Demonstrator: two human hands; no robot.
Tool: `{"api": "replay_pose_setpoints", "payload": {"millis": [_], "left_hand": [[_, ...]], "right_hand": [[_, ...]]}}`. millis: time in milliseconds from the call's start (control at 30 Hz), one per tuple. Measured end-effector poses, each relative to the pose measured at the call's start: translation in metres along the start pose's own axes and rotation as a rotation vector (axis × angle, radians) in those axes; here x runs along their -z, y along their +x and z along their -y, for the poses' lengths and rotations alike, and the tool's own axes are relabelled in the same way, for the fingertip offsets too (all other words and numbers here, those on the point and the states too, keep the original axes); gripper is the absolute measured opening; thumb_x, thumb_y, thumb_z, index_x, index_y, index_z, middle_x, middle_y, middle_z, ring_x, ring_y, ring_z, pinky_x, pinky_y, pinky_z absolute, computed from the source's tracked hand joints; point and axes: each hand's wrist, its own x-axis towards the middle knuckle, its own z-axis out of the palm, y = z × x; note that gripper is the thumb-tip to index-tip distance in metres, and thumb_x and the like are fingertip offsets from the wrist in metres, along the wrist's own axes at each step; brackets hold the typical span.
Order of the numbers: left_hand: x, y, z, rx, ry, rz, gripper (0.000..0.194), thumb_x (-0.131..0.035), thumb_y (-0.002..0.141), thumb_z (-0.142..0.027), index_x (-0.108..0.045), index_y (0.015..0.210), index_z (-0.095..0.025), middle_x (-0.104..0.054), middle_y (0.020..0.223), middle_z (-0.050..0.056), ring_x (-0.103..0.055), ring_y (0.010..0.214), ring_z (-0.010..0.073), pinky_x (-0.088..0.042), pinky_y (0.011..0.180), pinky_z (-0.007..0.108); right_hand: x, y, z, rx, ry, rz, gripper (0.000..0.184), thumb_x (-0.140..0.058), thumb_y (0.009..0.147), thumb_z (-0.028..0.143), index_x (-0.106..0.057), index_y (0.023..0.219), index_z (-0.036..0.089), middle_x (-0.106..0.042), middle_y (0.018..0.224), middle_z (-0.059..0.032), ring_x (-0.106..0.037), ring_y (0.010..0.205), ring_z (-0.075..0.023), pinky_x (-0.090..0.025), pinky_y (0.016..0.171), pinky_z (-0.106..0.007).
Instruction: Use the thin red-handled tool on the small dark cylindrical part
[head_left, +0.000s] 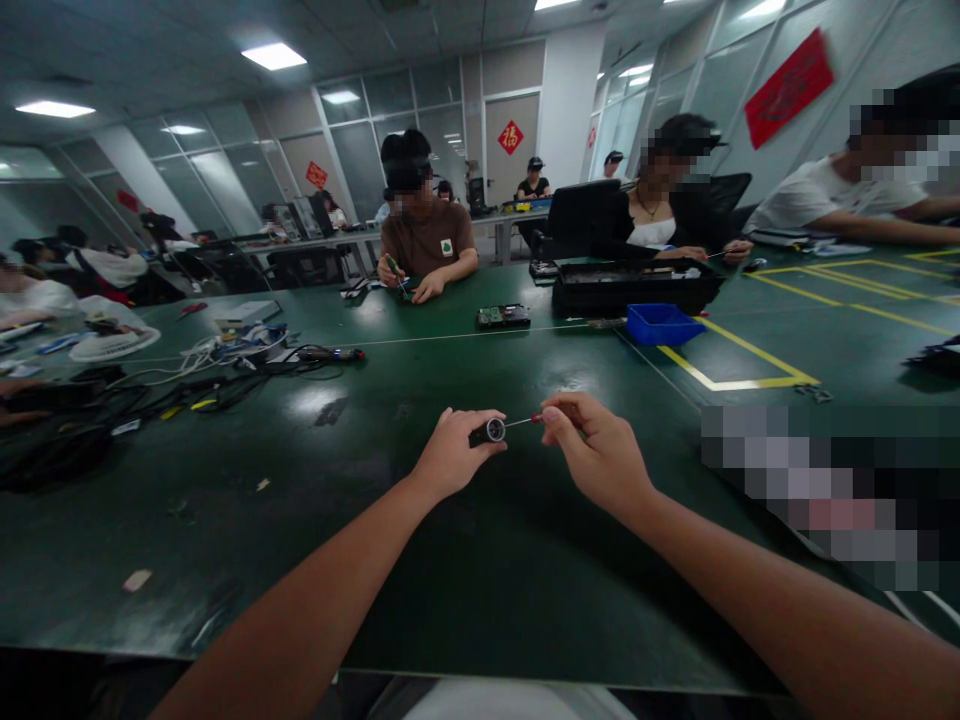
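Black and cylindrical, with a pale ring at its end, the part (489, 431) is gripped between the thumb and fingers of the left hand (457, 450), which is closed only partway, above the near middle of the green table (450, 580). By the right hand (596, 445), its fingertips pinched together, the red handle of a screwdriver (535, 418) is held; its thin shaft is pointed left, toward the ringed end. Whether the tip is touching the part cannot be told.

Farther off, a circuit board (503, 316) is laid on the table, with a blue bin (663, 323) to its right and a long black tray (637, 287) just behind the bin. On the left, cables (217, 375) are heaped, and a white fan cover (115, 343) is seen beyond them. At the far side, a green-handled tool is held by a person in a brown shirt (431, 240).
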Motion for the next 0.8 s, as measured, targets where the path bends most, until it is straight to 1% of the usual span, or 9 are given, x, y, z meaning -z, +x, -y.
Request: {"api": "replay_pose_setpoints", "payload": {"millis": [133, 267, 367, 400, 467, 567, 633, 700, 800], "left_hand": [[-0.001, 0.000, 0.001, -0.001, 0.009, 0.001, 0.035, -0.071, 0.086, -0.033, -0.065, 0.120, -0.029, -0.071, 0.114, 0.003, -0.062, 0.107, 0.0261, -0.028, 0.112, 0.057], [-0.002, -0.001, 0.001, -0.017, 0.008, 0.026, 0.034, -0.071, 0.086, -0.032, -0.065, 0.119, -0.029, -0.071, 0.114, 0.002, -0.062, 0.108, 0.0245, -0.026, 0.113, 0.057], [-0.002, 0.000, 0.001, -0.012, 0.021, 0.025, 0.035, -0.072, 0.085, -0.032, -0.065, 0.120, -0.030, -0.071, 0.116, 0.002, -0.062, 0.110, 0.0244, -0.024, 0.114, 0.058], [-0.002, 0.000, 0.000, -0.005, 0.023, 0.018, 0.035, -0.071, 0.086, -0.031, -0.065, 0.120, -0.030, -0.071, 0.116, 0.002, -0.062, 0.110, 0.0247, -0.025, 0.114, 0.058], [-0.001, 0.001, -0.001, 0.015, 0.015, -0.012, 0.034, -0.071, 0.086, -0.031, -0.065, 0.119, -0.029, -0.071, 0.117, 0.003, -0.062, 0.111, 0.0256, -0.028, 0.113, 0.057], [0.003, 0.001, -0.002, 0.017, -0.011, -0.047, 0.033, -0.070, 0.087, -0.030, -0.065, 0.120, -0.028, -0.070, 0.119, 0.004, -0.061, 0.112, 0.0259, -0.033, 0.111, 0.053], [0.005, 0.001, -0.002, -0.008, -0.014, -0.045, 0.033, -0.069, 0.087, -0.029, -0.064, 0.120, -0.029, -0.069, 0.119, 0.004, -0.061, 0.112, 0.0254, -0.033, 0.111, 0.054], [0.006, 0.002, -0.001, -0.024, -0.007, -0.036, 0.033, -0.069, 0.087, -0.028, -0.064, 0.120, -0.029, -0.069, 0.119, 0.003, -0.060, 0.112, 0.0251, -0.031, 0.112, 0.055], [0.005, 0.003, 0.003, -0.008, -0.001, -0.026, 0.033, -0.068, 0.088, -0.028, -0.064, 0.121, -0.029, -0.069, 0.117, 0.003, -0.060, 0.112, 0.0248, -0.028, 0.114, 0.057]], "right_hand": [[0.002, 0.000, 0.001, -0.005, 0.049, 0.048, 0.020, -0.047, 0.099, 0.035, -0.062, 0.106, 0.024, -0.069, 0.079, -0.0011, -0.066, 0.073, -0.0192, -0.049, 0.065, -0.033], [0.001, 0.000, 0.002, -0.021, -0.033, 0.021, 0.030, -0.044, 0.100, 0.043, -0.064, 0.092, 0.023, -0.061, 0.067, 0.0006, -0.058, 0.059, -0.0171, -0.043, 0.056, -0.031], [-0.002, 0.000, 0.000, -0.025, -0.013, -0.024, 0.025, -0.045, 0.099, 0.040, -0.063, 0.104, 0.022, -0.067, 0.079, -0.0020, -0.061, 0.065, -0.0181, -0.045, 0.060, -0.033], [-0.003, 0.001, -0.002, -0.032, 0.034, -0.047, 0.024, -0.047, 0.098, 0.038, -0.061, 0.109, 0.022, -0.069, 0.086, -0.0034, -0.064, 0.072, -0.0192, -0.048, 0.065, -0.034], [-0.007, 0.003, -0.007, -0.085, 0.156, -0.070, 0.023, -0.051, 0.096, 0.039, -0.060, 0.107, 0.021, -0.070, 0.088, -0.0047, -0.067, 0.079, -0.0208, -0.052, 0.073, -0.037], [-0.010, 0.010, -0.018, -0.208, 0.407, -0.103, 0.027, -0.055, 0.093, 0.046, -0.063, 0.097, 0.020, -0.070, 0.086, -0.0055, -0.068, 0.079, -0.0211, -0.056, 0.079, -0.041], [-0.011, 0.016, -0.027, -0.328, 0.603, -0.051, 0.030, -0.054, 0.093, 0.049, -0.062, 0.091, 0.021, -0.069, 0.080, -0.0053, -0.068, 0.075, -0.0211, -0.058, 0.079, -0.043], [-0.011, 0.020, -0.033, -0.407, 0.680, 0.003, 0.030, -0.053, 0.092, 0.050, -0.059, 0.083, 0.022, -0.064, 0.068, -0.0029, -0.066, 0.064, -0.0202, -0.060, 0.078, -0.046], [-0.011, 0.022, -0.035, -0.397, 0.666, -0.062, 0.028, -0.055, 0.091, 0.049, -0.059, 0.085, 0.022, -0.065, 0.072, -0.0032, -0.066, 0.067, -0.0199, -0.059, 0.077, -0.043]]}}
